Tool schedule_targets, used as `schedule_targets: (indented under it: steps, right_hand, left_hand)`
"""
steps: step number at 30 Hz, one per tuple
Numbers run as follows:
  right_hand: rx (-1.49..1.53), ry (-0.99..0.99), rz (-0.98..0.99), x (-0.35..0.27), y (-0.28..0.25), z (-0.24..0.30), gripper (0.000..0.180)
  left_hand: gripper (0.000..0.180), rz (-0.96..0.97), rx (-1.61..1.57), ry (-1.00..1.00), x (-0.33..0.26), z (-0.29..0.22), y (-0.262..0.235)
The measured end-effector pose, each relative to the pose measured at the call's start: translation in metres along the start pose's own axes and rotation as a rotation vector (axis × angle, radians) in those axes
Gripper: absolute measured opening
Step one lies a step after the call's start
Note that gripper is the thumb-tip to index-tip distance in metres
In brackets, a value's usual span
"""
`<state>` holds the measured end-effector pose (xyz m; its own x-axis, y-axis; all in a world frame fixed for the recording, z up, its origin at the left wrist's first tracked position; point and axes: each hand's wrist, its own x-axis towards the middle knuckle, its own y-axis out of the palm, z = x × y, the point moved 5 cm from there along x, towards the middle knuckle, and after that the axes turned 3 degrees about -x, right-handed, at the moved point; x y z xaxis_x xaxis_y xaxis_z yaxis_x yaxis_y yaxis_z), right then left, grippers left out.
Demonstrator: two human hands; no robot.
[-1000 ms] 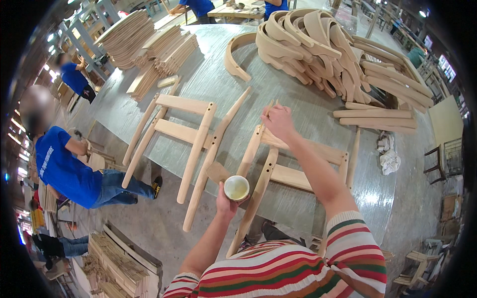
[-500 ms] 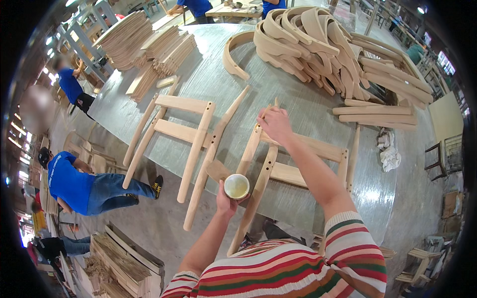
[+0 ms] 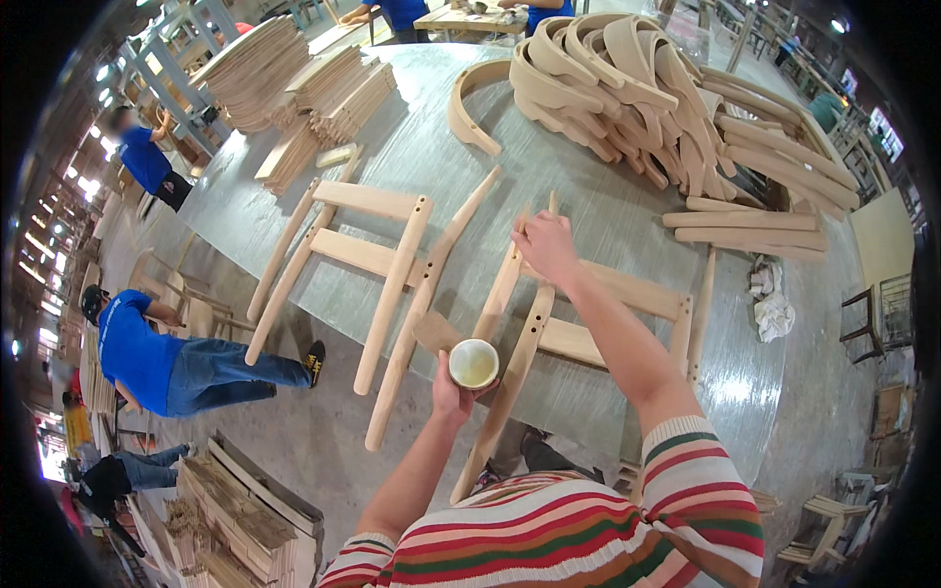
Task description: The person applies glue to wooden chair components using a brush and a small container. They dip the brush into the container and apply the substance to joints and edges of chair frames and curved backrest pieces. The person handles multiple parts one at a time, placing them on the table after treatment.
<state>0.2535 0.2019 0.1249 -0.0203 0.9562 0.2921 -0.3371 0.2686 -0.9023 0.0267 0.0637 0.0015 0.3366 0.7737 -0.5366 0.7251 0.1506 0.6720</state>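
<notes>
My left hand (image 3: pixel 449 396) is wrapped round a small round cup (image 3: pixel 473 365) with pale yellowish liquid in it. A flat brown piece (image 3: pixel 433 333) sticks out beside the cup, apparently in the same grip. Farther off, my right hand (image 3: pixel 547 245) is closed in a pinch on a thin stick (image 3: pixel 523 218), blurred, at the upper end of a wooden chair leg (image 3: pixel 496 299) with dark holes. That leg lies beside a right-hand chair frame (image 3: pixel 627 284). To the left, a similar pale wooden frame (image 3: pixel 368 257) lies partly over the table edge.
Curved wooden parts (image 3: pixel 598 88) are heaped at the back right of the grey table (image 3: pixel 431 108), near straight pieces (image 3: pixel 750 235) and a white rag (image 3: pixel 774 316). Stacked slats (image 3: pixel 333 93) stand at the back left. A person in blue (image 3: pixel 137 343) bends over at the left.
The whole view has shifted slightly. My right hand stays at the leg's upper end, and the thin stick in it has changed angle and blurred. The cup remains in my left hand.
</notes>
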Motion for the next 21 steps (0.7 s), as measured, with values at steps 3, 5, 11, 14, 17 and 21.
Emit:
schedule_targets:
  steps: [3,5,11,14,17,21]
  right_hand:
    - [-0.048,0.002,-0.024,-0.004,-0.004,0.001,0.018]
    - [-0.052,0.042,-0.007,-0.006,-0.009,0.003,0.019]
    - [0.837,0.202,-0.189,-0.056,-0.077,0.049,0.015]
    - [1.053,0.166,-0.200,-0.102,-0.091,0.080,0.012]
    - [0.867,0.043,-0.270,-0.131,-0.096,0.109,0.009]
    - [0.847,0.054,-0.271,-0.160,-0.092,0.125,0.010]
  left_hand:
    - [0.056,0.037,-0.001,-0.005,0.000,0.000,0.001]
    - [0.055,0.056,0.004,0.005,-0.001,-0.005,0.002]
    - [0.042,-0.034,-0.002,0.257,0.000,-0.054,0.004]
    - [0.037,0.120,0.017,0.360,-0.027,-0.081,0.044]
    - [0.037,0.158,0.006,0.445,-0.050,-0.098,0.058]
    - [0.040,0.160,0.094,0.642,-0.086,-0.107,0.072]
